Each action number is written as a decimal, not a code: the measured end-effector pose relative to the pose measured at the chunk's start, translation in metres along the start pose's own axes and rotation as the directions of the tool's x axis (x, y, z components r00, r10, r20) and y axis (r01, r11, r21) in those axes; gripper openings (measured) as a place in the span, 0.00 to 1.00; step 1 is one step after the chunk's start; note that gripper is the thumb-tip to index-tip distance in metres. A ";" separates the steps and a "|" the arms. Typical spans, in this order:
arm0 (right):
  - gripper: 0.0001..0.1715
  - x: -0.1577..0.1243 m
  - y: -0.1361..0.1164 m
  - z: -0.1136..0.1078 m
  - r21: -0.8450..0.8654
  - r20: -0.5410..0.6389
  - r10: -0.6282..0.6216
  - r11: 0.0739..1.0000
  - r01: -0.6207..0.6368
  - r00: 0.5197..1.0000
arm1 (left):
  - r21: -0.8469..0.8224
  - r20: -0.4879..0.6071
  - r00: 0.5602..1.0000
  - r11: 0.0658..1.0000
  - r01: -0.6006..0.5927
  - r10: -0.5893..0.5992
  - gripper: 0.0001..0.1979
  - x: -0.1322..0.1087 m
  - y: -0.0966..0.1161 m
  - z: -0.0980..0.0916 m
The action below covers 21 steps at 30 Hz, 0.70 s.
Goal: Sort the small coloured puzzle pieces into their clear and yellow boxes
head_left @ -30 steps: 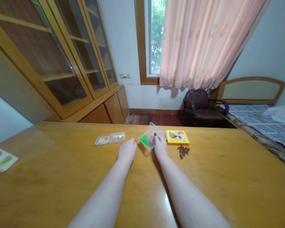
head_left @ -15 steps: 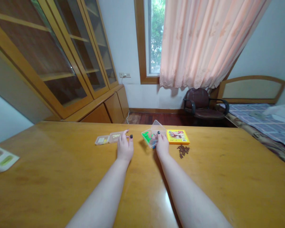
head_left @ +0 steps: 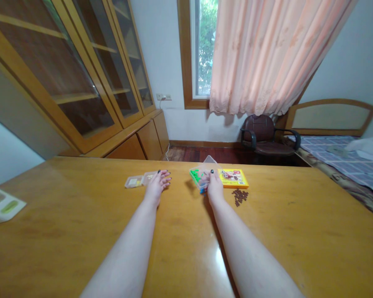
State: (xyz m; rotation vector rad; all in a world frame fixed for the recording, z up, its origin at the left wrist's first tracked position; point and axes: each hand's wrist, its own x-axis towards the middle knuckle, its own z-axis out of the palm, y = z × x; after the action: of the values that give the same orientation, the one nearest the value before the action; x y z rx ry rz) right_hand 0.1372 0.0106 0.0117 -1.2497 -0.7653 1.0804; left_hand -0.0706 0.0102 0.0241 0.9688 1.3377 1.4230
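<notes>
My right hand (head_left: pixel 214 186) is closed round a small clear plastic box (head_left: pixel 205 169) with green pieces (head_left: pixel 195 176) in it, lifted and tilted above the wooden table (head_left: pixel 81 231). My left hand (head_left: pixel 157 185) lies flat with fingers spread, its fingertips on a second clear box (head_left: pixel 138 180) holding yellow pieces. A yellow flat box (head_left: pixel 234 178) lies just right of my right hand. A heap of small dark brown pieces (head_left: pixel 240 196) sits in front of it.
A white card with green print (head_left: pixel 1 203) lies at the table's left edge. Beyond the table are a glass-door cabinet (head_left: pixel 81 78), a dark armchair (head_left: pixel 264 138), a bed (head_left: pixel 345 161) and a curtained window (head_left: pixel 205 45).
My left hand has moved left and forward from beside the green box onto the yellow-piece box, fingers now spread. My right hand has raised and tilted the green-piece box.
</notes>
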 end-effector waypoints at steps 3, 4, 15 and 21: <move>0.30 -0.006 0.001 0.005 -0.020 0.181 0.070 0.998 -0.067 0.981 | 0.066 0.347 0.936 0.997 0.041 -0.061 0.30 -0.014 0.001 0.009; 0.30 -0.008 0.000 0.007 -0.010 0.253 0.064 0.998 -0.064 0.965 | 0.092 0.445 0.893 0.995 0.025 -0.063 0.36 -0.018 0.001 0.012; 0.38 -0.022 -0.005 0.007 0.171 0.567 -0.015 0.980 -0.100 0.824 | -0.028 0.585 0.810 0.999 -0.025 0.036 0.46 -0.021 -0.001 0.017; 0.50 -0.016 -0.004 0.009 0.169 0.553 0.037 0.973 -0.155 0.832 | -0.044 0.543 0.836 0.997 -0.060 0.074 0.41 -0.023 0.001 0.020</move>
State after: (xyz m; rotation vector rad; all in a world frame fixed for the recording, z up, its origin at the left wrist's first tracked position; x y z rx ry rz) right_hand 0.1248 -0.0013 0.0190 -0.8031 -0.9936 1.5953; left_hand -0.0454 -0.0062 0.0283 1.2960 0.8615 1.0873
